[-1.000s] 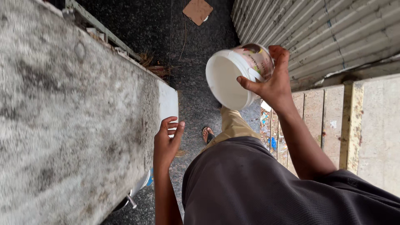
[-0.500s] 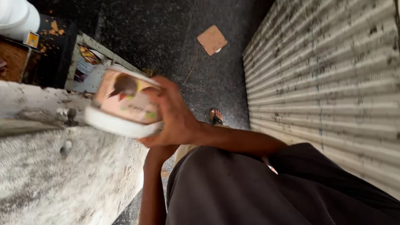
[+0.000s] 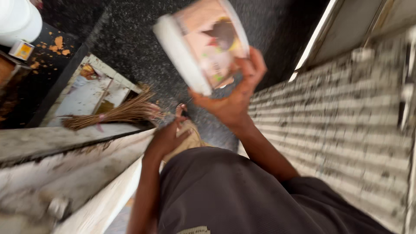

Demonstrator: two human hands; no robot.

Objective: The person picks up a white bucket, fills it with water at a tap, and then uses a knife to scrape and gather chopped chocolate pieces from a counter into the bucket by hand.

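My right hand (image 3: 232,102) grips a white plastic bucket (image 3: 201,43) with a printed picture on its side, held up in front of me and tilted, its rim towards the left. My left hand (image 3: 167,138) hangs lower by my thigh, beside the edge of a grey concrete ledge (image 3: 65,169); its fingers look loosely curled and it holds nothing I can see. The view is blurred by motion. My dark shirt fills the bottom of the view.
A straw broom (image 3: 115,113) lies on the dark speckled floor (image 3: 130,39) by the ledge. A white container (image 3: 17,19) stands at the top left near orange scraps. A corrugated metal shutter (image 3: 346,130) runs along the right.
The bucket has swung from the left, over the ledge, up to the middle of the view. My head has turned, showing the broom. My left hand stays low by my thigh.
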